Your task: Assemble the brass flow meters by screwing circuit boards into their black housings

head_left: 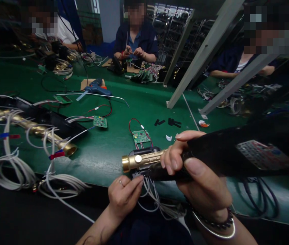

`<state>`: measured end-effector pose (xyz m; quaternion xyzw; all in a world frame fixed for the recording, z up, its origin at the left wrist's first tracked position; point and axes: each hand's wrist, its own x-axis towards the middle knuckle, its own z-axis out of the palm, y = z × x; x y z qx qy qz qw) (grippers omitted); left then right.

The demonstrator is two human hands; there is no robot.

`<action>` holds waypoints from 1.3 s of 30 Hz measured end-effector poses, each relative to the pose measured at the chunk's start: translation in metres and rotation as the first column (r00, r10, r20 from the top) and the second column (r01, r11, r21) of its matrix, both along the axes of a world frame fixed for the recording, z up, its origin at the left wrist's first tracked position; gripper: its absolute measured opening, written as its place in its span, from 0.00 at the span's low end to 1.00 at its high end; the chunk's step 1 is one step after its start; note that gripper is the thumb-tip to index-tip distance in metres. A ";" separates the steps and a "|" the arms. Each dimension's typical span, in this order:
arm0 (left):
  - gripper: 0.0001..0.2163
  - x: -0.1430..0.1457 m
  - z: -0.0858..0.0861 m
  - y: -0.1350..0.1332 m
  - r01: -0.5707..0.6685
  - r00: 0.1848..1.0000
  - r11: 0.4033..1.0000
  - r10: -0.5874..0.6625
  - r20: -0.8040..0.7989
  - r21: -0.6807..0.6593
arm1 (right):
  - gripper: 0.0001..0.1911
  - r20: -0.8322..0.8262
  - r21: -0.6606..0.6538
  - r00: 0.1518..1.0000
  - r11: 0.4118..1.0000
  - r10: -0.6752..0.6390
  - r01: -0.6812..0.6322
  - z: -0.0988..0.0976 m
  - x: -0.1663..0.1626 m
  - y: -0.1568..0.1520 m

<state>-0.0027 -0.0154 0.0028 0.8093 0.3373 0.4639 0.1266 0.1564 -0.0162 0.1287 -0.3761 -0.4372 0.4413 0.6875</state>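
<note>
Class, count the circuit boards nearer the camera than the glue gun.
3 boards: one behind the black casing at left, one off its right end, one behind the held brass tube. Others may be hidden.

A green worktable (118, 114) with slanting grey posts (202, 54) — pale pillar (110, 20), window (95, 6), dark racks (170, 32) behind.

Golden pipe (144, 159), black casing (218, 149), green tabletop (118, 117), blue glue gun (97, 88)

Your right hand (205, 183) covered the brass tube's (145, 159) far end! The black piece (221, 153) ran past the right edge, sticker (264, 154) blurred; whatever your left hand (124, 194) pinched was too small to tell!
</note>
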 end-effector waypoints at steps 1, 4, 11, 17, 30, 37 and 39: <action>0.07 0.000 0.000 0.000 -0.001 1.000 1.000 0.001 0.001 0.001 | 0.14 -0.003 -0.001 1.000 1.000 -0.004 0.004 0.000 0.000 0.000; 0.07 0.000 0.001 0.000 -0.005 1.000 1.000 0.005 0.000 0.003 | 0.14 -0.005 -0.013 1.000 1.000 -0.003 0.003 -0.001 -0.001 0.001; 0.07 -0.001 0.001 0.001 -0.003 1.000 1.000 0.003 -0.013 0.010 | 0.13 0.065 -0.015 0.997 0.999 0.031 -0.030 -0.007 -0.002 0.003; 0.06 0.001 0.008 0.005 -0.004 0.999 0.995 0.007 -0.035 0.102 | 0.07 0.178 -0.017 0.976 0.992 0.123 -0.122 0.000 -0.010 0.018; 0.07 -0.001 0.008 0.002 -0.028 0.998 0.993 0.034 -0.047 0.113 | 0.09 -0.011 0.091 0.987 0.984 0.158 -0.156 0.004 0.006 0.009; 0.10 0.010 0.027 -0.011 -0.003 0.980 0.993 0.026 -0.196 0.117 | 0.13 -0.163 0.063 0.928 0.935 -0.334 0.348 0.019 0.042 -0.025; 0.14 0.018 0.030 -0.013 -0.012 0.960 0.994 0.043 -0.278 0.112 | 0.13 -0.145 0.058 0.926 0.931 -0.349 0.360 0.019 0.043 -0.029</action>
